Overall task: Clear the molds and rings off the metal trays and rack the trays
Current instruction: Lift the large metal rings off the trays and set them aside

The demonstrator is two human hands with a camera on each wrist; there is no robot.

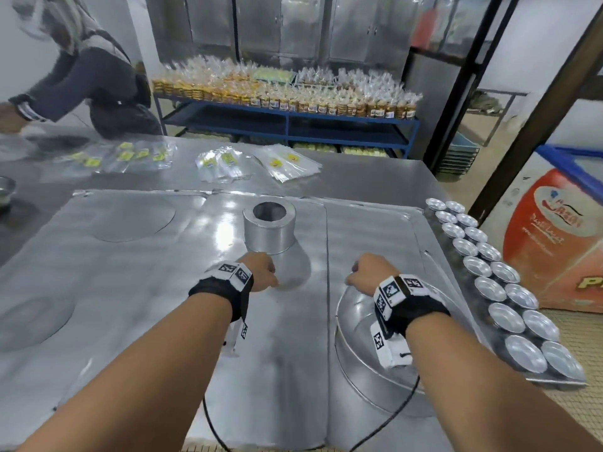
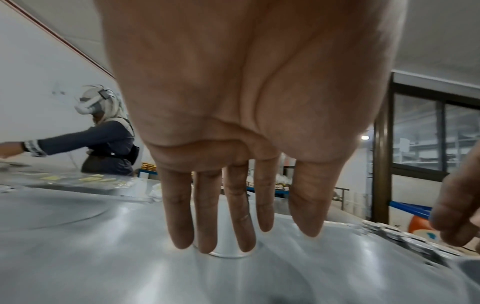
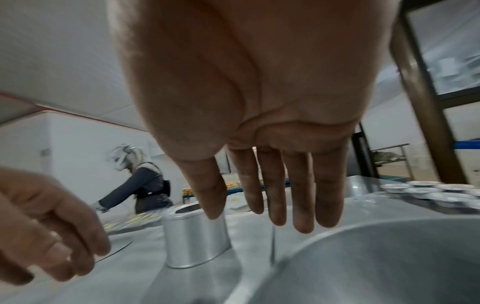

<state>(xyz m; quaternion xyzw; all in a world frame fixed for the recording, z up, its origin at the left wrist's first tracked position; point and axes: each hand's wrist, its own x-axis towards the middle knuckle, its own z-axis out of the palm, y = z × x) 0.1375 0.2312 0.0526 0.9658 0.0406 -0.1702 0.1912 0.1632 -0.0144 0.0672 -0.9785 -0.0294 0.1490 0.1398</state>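
Observation:
Two flat metal trays, the left tray (image 1: 130, 321) and the right tray (image 1: 375, 230), lie side by side on the steel table. A small tall metal ring (image 1: 269, 228) stands upright near the seam between them. My left hand (image 1: 265, 272) hovers just in front of it, fingers (image 2: 207, 226) straight and holding nothing; the ring (image 2: 228, 254) shows behind them. A large round ring (image 1: 368, 370) lies on the right tray under my right forearm. My right hand (image 1: 360, 272) hangs over its far rim (image 3: 363, 257), fingers (image 3: 301, 205) straight and empty. A third tray (image 1: 554, 381) at the right edge holds several small round molds (image 1: 509, 288).
Thin flat discs (image 1: 130, 220) lie on the left tray. Beyond the trays are plastic bags (image 1: 228, 164) and a small bowl (image 1: 5, 190). Another person (image 1: 98, 76) leans over the far left. A blue shelf (image 1: 287, 122) of packaged goods stands behind, an orange box (image 1: 554, 239) right.

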